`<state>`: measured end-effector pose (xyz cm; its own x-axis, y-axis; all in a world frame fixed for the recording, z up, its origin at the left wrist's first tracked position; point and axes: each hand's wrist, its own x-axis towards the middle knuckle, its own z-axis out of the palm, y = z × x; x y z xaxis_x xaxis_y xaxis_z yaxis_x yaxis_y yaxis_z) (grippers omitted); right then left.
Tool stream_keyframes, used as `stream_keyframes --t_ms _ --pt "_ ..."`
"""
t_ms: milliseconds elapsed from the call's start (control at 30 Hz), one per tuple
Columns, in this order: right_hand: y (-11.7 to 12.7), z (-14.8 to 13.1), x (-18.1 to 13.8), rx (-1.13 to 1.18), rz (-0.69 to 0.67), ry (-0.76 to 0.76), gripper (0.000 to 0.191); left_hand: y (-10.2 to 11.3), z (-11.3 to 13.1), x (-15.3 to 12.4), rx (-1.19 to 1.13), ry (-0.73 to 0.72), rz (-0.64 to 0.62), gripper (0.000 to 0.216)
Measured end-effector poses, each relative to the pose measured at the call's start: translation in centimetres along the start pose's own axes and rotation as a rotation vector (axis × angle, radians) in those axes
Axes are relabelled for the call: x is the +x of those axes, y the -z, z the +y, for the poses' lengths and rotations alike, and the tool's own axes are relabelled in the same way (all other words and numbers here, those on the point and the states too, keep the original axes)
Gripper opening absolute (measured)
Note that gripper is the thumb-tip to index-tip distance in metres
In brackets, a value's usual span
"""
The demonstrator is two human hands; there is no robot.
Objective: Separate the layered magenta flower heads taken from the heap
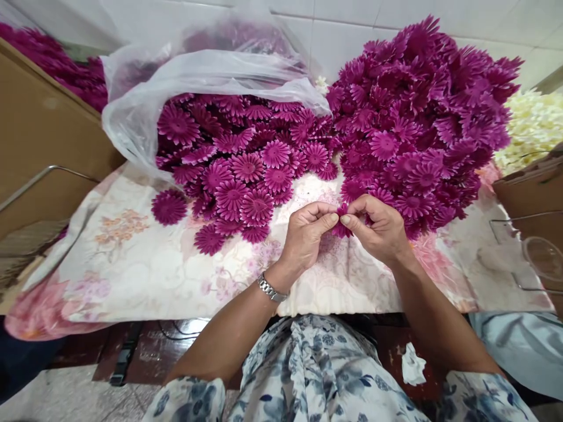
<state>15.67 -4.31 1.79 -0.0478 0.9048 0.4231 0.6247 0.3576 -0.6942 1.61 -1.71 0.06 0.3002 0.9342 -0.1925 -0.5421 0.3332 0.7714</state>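
Observation:
Between my two hands is a small magenta artificial flower (341, 227), mostly covered by the fingers. My left hand (310, 231) pinches its left side between thumb and forefinger. On the other side my right hand (377, 225) pinches it the same way, and the thumbs almost meet. Behind the hands, loose magenta flower heads (246, 170) spill from a clear plastic bag (189, 70). A taller heap of magenta flowers (417, 129) rises at the back right. One flower head (169, 206) lies apart at the left.
A floral cloth (145, 275) covers the table. Cardboard boxes stand at the left (44, 117) and right (534, 193) edges. Pale yellow flowers (532, 123) are piled at the far right. A white tiled wall (343, 35) closes off the back. Crumpled white tissue (412, 364) lies below the table edge.

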Motion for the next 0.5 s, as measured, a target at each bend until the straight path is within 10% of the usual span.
stream_keyframes --t_ms 233,500 --pt "0.0 1.2 -0.2 0.332 -0.153 -0.179 0.048 0.7 0.0 0.2 0.099 -0.11 -0.042 0.008" --pt "-0.4 0.8 -0.2 0.772 -0.142 -0.476 0.024 0.7 -0.1 -0.1 0.389 -0.348 -0.084 0.003"
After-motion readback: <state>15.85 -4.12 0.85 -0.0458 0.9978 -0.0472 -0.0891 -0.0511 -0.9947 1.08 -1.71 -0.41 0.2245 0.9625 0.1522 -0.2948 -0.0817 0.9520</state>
